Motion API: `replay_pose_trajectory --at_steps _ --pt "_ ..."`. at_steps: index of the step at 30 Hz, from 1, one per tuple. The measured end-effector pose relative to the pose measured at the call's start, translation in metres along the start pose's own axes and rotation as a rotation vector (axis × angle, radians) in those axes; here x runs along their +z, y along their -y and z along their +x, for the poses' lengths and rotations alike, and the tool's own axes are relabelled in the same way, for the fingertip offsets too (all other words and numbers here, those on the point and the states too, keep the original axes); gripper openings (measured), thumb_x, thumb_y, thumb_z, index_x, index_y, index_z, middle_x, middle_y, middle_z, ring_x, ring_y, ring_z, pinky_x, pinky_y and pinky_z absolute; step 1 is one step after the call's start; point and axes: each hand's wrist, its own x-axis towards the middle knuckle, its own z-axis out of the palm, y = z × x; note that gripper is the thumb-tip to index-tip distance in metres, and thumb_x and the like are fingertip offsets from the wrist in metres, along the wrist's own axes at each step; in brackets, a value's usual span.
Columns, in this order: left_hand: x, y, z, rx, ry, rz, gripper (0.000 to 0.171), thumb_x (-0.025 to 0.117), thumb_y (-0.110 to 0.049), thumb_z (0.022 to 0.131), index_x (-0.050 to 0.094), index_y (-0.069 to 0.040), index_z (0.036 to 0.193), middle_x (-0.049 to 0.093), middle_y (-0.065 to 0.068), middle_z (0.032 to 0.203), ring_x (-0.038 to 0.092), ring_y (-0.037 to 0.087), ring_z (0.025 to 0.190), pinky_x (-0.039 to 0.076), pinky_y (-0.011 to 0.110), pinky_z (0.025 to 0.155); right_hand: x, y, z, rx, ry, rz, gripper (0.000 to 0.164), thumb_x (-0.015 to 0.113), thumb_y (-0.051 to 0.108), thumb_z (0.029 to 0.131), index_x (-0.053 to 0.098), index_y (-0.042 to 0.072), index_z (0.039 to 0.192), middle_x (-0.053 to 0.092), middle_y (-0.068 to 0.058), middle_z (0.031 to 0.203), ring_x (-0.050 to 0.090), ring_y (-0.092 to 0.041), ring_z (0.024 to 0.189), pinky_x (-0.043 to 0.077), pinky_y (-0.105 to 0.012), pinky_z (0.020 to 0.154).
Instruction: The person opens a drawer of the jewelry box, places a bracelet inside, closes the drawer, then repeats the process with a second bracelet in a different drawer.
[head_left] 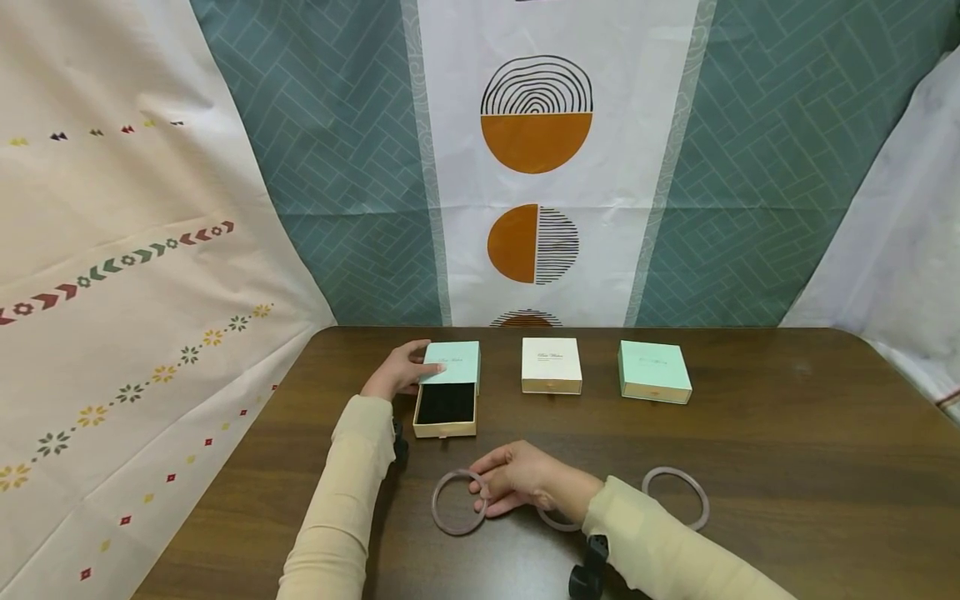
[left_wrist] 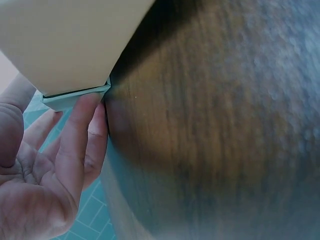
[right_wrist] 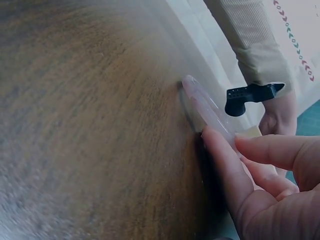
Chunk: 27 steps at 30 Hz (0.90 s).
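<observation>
At the left of the table, my left hand [head_left: 396,372] holds a mint-green drawer box [head_left: 454,357] by its left side, thumb over the top. Its cream drawer [head_left: 445,430] is pulled out toward me and shows a black lining. In the left wrist view, fingers [left_wrist: 76,135] lie against the green sleeve's edge. My right hand [head_left: 528,475] pinches a pale mauve bangle [head_left: 435,503] between thumb and fingers, in front of the drawer. In the right wrist view the bangle [right_wrist: 209,111] tilts close over the wood.
A white box [head_left: 551,363] and another mint-green box [head_left: 655,370] stand closed further right along the back. A second bangle [head_left: 558,525] lies partly hidden under my right wrist. Another bangle [head_left: 703,507] rests beyond my right forearm. Hanging cloths border the brown table [head_left: 795,467].
</observation>
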Motion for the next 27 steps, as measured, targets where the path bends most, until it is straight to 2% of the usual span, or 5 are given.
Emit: replay_pose_trajectory --at_steps 27 --pt "-0.0036 -0.0051 0.0017 -0.031 0.011 -0.007 0.074 0.065 -0.022 0.092 0.023 -0.015 0.152 0.033 0.024 0.148 0.045 0.043 0.126 0.045 0.052 0.099 0.0027 0.0062 -0.0012 0.014 -0.030 0.071 0.040 0.057 -0.016 0.082 0.053 -0.015 0.122 0.066 -0.009 0.088 0.067 -0.017 0.071 0.059 -0.033 0.069"
